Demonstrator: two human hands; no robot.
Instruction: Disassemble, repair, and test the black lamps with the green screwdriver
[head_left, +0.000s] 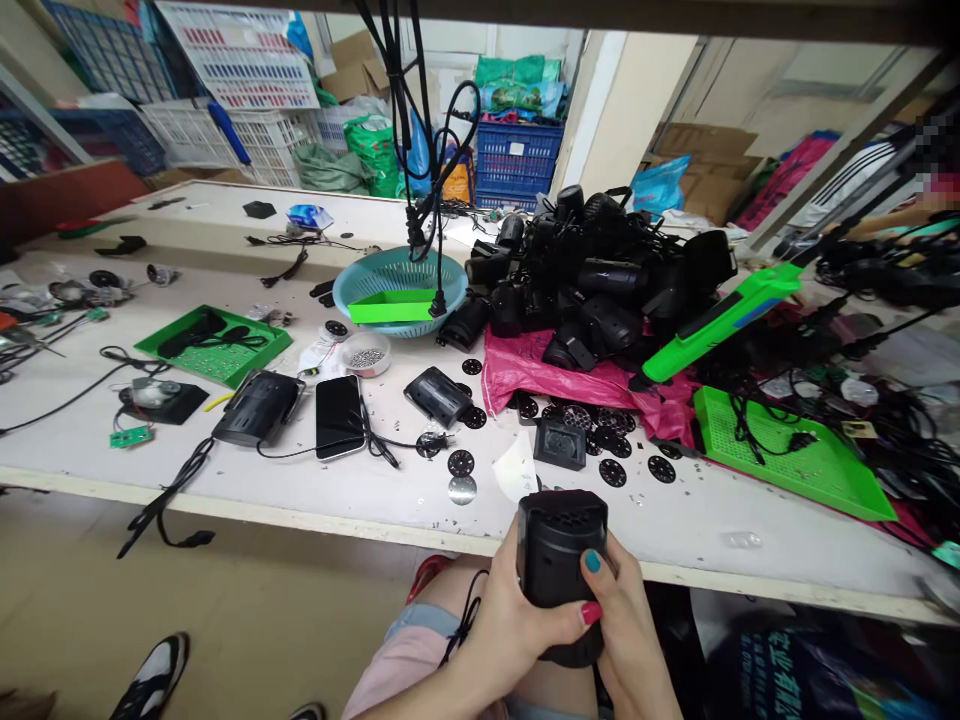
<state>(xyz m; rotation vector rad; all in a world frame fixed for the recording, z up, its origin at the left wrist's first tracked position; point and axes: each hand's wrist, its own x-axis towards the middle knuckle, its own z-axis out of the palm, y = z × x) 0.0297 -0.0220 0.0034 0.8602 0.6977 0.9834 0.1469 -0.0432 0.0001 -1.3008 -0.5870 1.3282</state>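
Both my hands grip a black plastic housing [559, 570] with a vented top, held upright over my lap at the table's front edge. My left hand [510, 610] wraps its left side, the thumb lying across the front. On the right side, my right hand [626, 600] closes round it with the thumb pressed on its face. Beyond it on the table are a square black part [560, 443], a white piece of paper [516, 470] and several black slotted discs [613, 472]. A thin black cord [466, 610] hangs by my left wrist.
A pile of black housings [585, 280] sits on a pink sack [517, 370]. Hanging cables [420, 130] drop over a blue basket [352, 285]. A green power screwdriver [724, 320] slants above a green tray [810, 460]. A phone [338, 415] lies left, near another black housing [257, 408].
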